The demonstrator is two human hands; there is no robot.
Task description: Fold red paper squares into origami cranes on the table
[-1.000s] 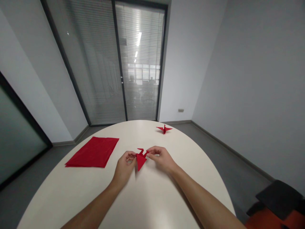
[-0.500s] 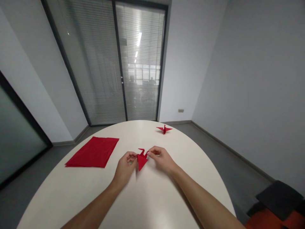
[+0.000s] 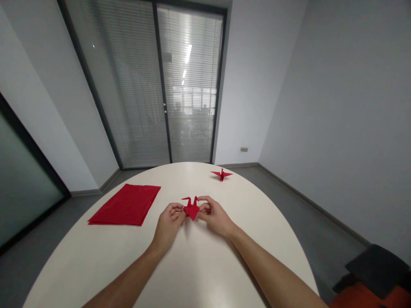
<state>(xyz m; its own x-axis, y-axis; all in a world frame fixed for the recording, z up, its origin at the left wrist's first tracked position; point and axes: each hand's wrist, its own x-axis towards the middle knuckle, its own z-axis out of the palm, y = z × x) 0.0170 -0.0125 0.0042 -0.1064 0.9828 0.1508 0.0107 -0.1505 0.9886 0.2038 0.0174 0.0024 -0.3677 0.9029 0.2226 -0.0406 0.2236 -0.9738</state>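
A red origami crane (image 3: pixel 192 211) is held above the table between my two hands, its narrow neck and tail pointing up and its body tapering downward. My left hand (image 3: pixel 170 222) pinches the crane's left edge between thumb and fingers. At the right edge, my right hand (image 3: pixel 216 217) has its fingers bent, with the thumb low on the body and the index finger up by the tail; the exact contact is partly hidden. A second red origami crane (image 3: pixel 221 174), wings spread, stands farther back on the right.
A stack of red paper sheets (image 3: pixel 125 205) lies on the left of the round white table (image 3: pixel 192 269). Behind the table is a glass partition with blinds (image 3: pixel 138 107). A black and orange chair (image 3: pixel 375 273) stands at the lower right.
The crane has tilted, so its body looks shorter and its tail stands more upright. My right hand has shifted from pinching the tail to the crane's right side. My left hand keeps its pinch.
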